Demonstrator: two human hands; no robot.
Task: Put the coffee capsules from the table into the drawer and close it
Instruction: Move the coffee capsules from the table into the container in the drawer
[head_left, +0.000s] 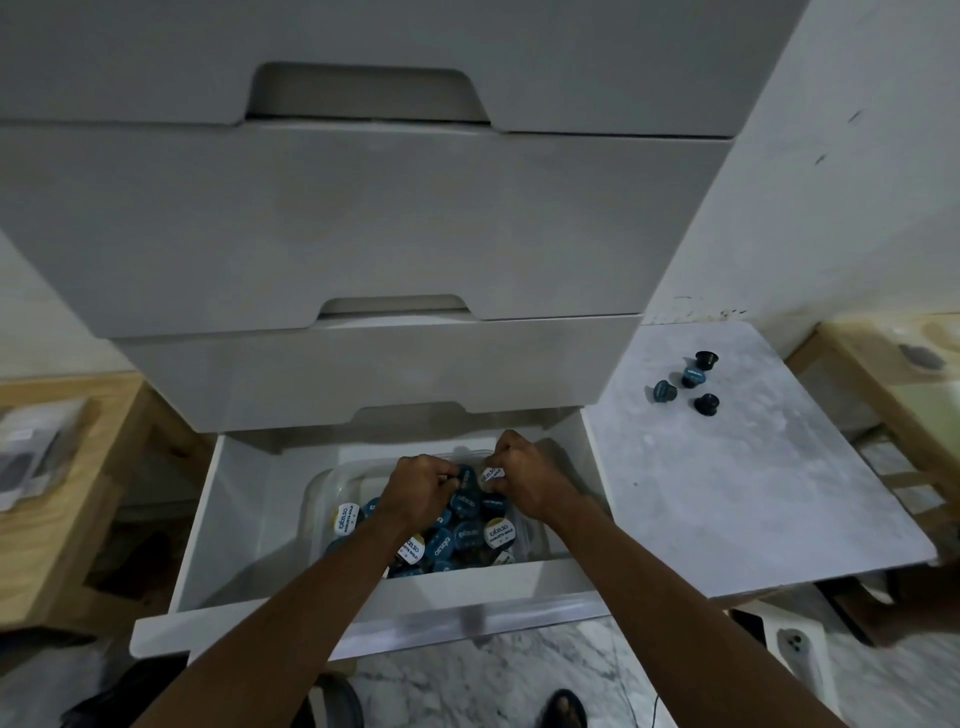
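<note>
Over the open drawer (218, 519), the left hand (415, 488) is hanging with its fingers (444, 478) curled in on a dark capsule (466, 475), pinching it just above the heap. Directly under those fingers, a clear tub (317, 499) is holding the capsules in the tub (457, 535), some showing blue lids and some white ones. The white lids are reading "excelso" with a smaller line that looks like "Robusta Gold"; the blue lids are carrying the same brand word, tilted every which way.

Just beside it, the right hand (524, 473) is closing its fingers (493, 467) around a white-lidded capsule (488, 475), the two hands nearly touching.

Well to the right of both hands, four loose capsules (685, 382) are still sitting on the pale desk (727, 493), beside the drawer unit.

These little cups are probably very light and stiff at the rim, with a thin foil lid that could dent or puncture, so taking them by the rim or the tapered body, several per hand, seems safest. They are likely to roll if dropped on their sides.
</note>
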